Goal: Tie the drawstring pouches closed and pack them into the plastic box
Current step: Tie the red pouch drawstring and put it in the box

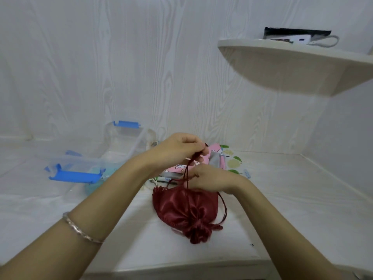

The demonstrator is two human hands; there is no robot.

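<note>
Pinching the dark red drawstring (187, 168), the left hand (177, 148) and right hand (210, 178) worked above the red pouch (185, 207) on the tabletop (282, 199); steady opposing pulls seemed best for a snug knot.

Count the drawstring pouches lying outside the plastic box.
4: dark red satin pouch in front; pink printed pouch, grey pouch and lemon-print pouch piled behind it. More may be hidden underneath.

we see the left arm (105, 199) and the right arm (282, 229) bare down to the picture's lower edge. round the left wrist sits a thin, pale silvery bangle (80, 229), smooth and slightly shiny. the left hand (177, 148) and right hand (212, 178) are bare too.
</note>
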